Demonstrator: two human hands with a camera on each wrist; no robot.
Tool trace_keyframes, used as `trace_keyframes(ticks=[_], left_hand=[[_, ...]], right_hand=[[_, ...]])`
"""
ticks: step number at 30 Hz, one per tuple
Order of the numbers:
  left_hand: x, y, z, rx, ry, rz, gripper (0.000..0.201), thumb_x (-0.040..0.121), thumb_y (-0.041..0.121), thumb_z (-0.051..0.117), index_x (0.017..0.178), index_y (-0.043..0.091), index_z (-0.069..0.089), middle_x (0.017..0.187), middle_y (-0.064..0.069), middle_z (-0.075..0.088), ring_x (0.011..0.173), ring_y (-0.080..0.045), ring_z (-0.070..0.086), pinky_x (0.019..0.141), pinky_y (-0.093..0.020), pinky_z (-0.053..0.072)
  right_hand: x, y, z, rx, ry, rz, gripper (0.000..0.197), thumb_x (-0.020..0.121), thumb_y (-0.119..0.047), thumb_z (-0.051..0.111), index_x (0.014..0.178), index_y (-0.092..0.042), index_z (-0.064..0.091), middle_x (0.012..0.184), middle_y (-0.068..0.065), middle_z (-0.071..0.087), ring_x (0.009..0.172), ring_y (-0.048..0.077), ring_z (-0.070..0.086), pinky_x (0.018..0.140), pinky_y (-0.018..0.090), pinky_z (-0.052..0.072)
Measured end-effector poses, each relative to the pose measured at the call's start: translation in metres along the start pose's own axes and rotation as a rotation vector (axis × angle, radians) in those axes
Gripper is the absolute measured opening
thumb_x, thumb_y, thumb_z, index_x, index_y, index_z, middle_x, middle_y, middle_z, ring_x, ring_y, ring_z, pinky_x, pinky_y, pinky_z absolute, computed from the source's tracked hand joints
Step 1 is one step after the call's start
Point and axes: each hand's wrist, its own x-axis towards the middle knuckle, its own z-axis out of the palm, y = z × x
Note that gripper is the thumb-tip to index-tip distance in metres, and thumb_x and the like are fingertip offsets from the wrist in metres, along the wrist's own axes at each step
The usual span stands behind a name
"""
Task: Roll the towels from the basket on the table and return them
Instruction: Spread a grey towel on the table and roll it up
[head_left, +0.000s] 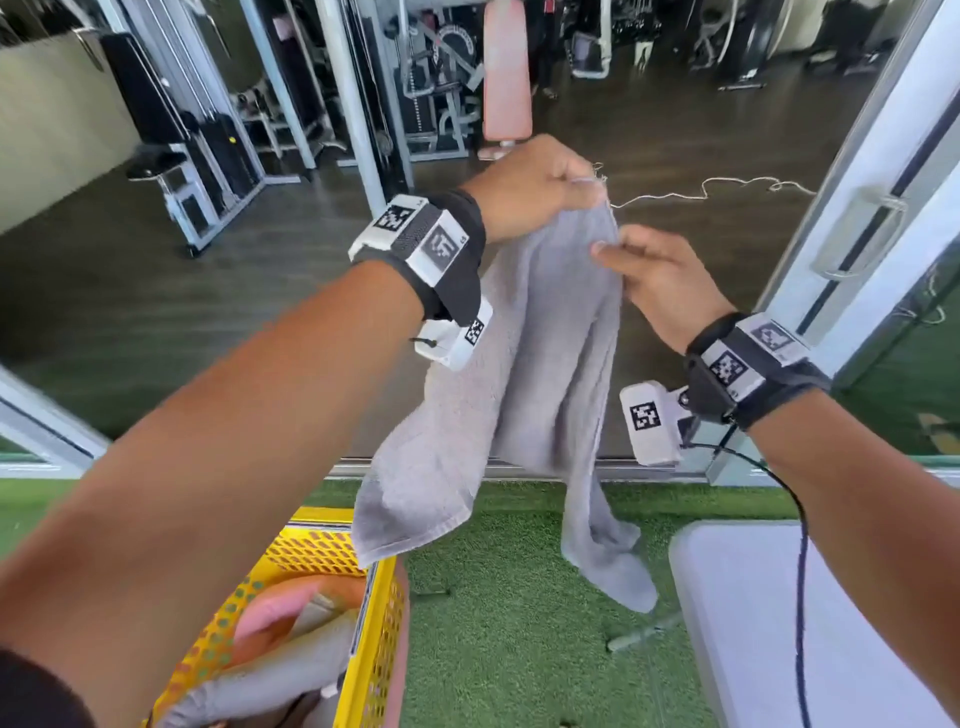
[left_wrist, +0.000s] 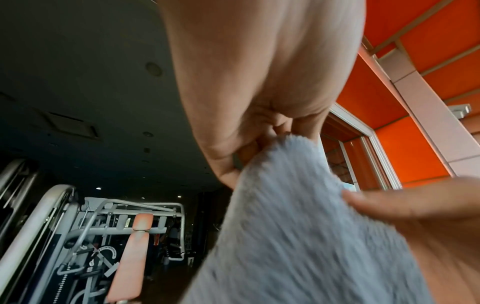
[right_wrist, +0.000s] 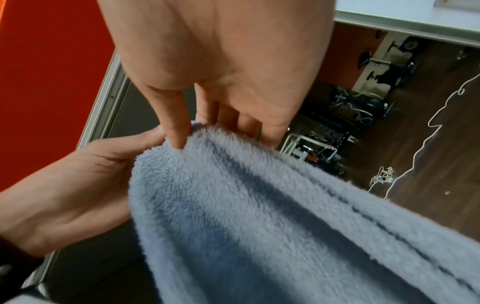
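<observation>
L hand is gripping the top corner of the grey towel, fingers curled tight w/ the cloth bunched inside the fist; in the left wrist view the towel is coming out from under the curled fingers. R hand is sitting just right of and a bit below it, pinching the towel's upper edge btw thumb and fingertips; in the right wrist view the thumb is pressing on the near face of the towel, other fingers behind the edge. Towel is hanging in the air in front of the person, two loose ends drooping down, lower left end over the far rim of the yellow basket. Basket is sitting near left on green turf, w/ pink and grey towels inside. White table is near right, apart from the towel.
</observation>
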Motion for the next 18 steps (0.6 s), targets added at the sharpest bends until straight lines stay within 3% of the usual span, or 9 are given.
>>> trace_keyframes(ticks=[2, 5, 7, 9, 12, 15, 18], left_hand=[[0.004, -0.006, 0.008, -0.035, 0.057, 0.02, 0.04, 0.092, 0.018, 0.058, 0.068, -0.013, 0.052, 0.065, -0.006, 0.034, 0.058, -0.008, 0.03, 0.055, -0.025, 0.025], [0.006, -0.009, 0.031, -0.125, 0.071, 0.06, 0.04, 0.092, 0.018, 0.057, 0.068, -0.013, 0.051, 0.065, -0.005, 0.035, 0.059, -0.007, 0.031, 0.054, -0.021, 0.024], [0.011, -0.006, 0.05, -0.148, 0.067, 0.06, 0.036, 0.091, 0.019, 0.058, 0.062, 0.0, 0.049, 0.062, 0.001, 0.034, 0.056, -0.004, 0.03, 0.054, -0.02, 0.023], [0.018, 0.001, 0.068, -0.14, 0.068, 0.035, 0.033, 0.089, 0.023, 0.058, 0.061, 0.009, 0.049, 0.059, 0.007, 0.032, 0.052, 0.0, 0.029, 0.054, -0.022, 0.023], [0.028, 0.005, 0.091, -0.115, 0.064, 0.027, 0.045, 0.082, 0.035, 0.055, 0.068, -0.007, 0.057, 0.061, 0.0, 0.039, 0.059, -0.009, 0.034, 0.058, -0.03, 0.027], [0.03, -0.001, 0.1, -0.11, 0.039, 0.044, 0.064, 0.074, 0.051, 0.052, 0.08, -0.011, 0.063, 0.07, -0.006, 0.051, 0.068, -0.012, 0.042, 0.063, -0.033, 0.034], [0.01, -0.016, 0.092, -0.136, 0.053, -0.001, 0.052, 0.079, 0.045, 0.057, 0.083, -0.006, 0.067, 0.075, -0.014, 0.062, 0.072, -0.012, 0.047, 0.067, -0.036, 0.04]], right_hand=[[-0.001, -0.003, -0.003, 0.033, 0.078, -0.031, 0.055, 0.08, -0.037, 0.074, 0.082, 0.012, 0.049, 0.081, 0.018, 0.045, 0.076, 0.028, 0.039, 0.063, 0.042, 0.024], [-0.008, -0.008, -0.018, 0.152, 0.114, -0.037, 0.026, 0.09, -0.019, 0.063, 0.076, 0.001, 0.055, 0.076, 0.012, 0.052, 0.074, 0.021, 0.047, 0.069, 0.03, 0.039], [-0.013, -0.003, -0.032, 0.124, 0.143, -0.036, 0.018, 0.092, -0.015, 0.06, 0.075, -0.01, 0.06, 0.074, 0.003, 0.056, 0.073, 0.014, 0.051, 0.071, 0.023, 0.04], [-0.019, 0.005, -0.046, 0.002, 0.209, -0.054, 0.016, 0.089, -0.02, 0.063, 0.074, -0.014, 0.065, 0.077, 0.002, 0.057, 0.076, 0.013, 0.05, 0.074, 0.026, 0.038], [-0.029, 0.012, -0.062, -0.021, 0.288, 0.001, 0.016, 0.087, -0.022, 0.066, 0.077, -0.01, 0.066, 0.075, 0.006, 0.054, 0.073, 0.016, 0.047, 0.07, 0.028, 0.036], [-0.034, 0.014, -0.06, 0.083, 0.222, 0.112, 0.015, 0.084, -0.019, 0.066, 0.082, -0.005, 0.062, 0.076, 0.014, 0.042, 0.07, 0.023, 0.039, 0.064, 0.028, 0.031], [-0.032, 0.018, -0.04, 0.104, 0.092, 0.154, 0.02, 0.087, -0.02, 0.064, 0.081, -0.003, 0.057, 0.071, 0.009, 0.037, 0.066, 0.02, 0.035, 0.062, 0.028, 0.027]])
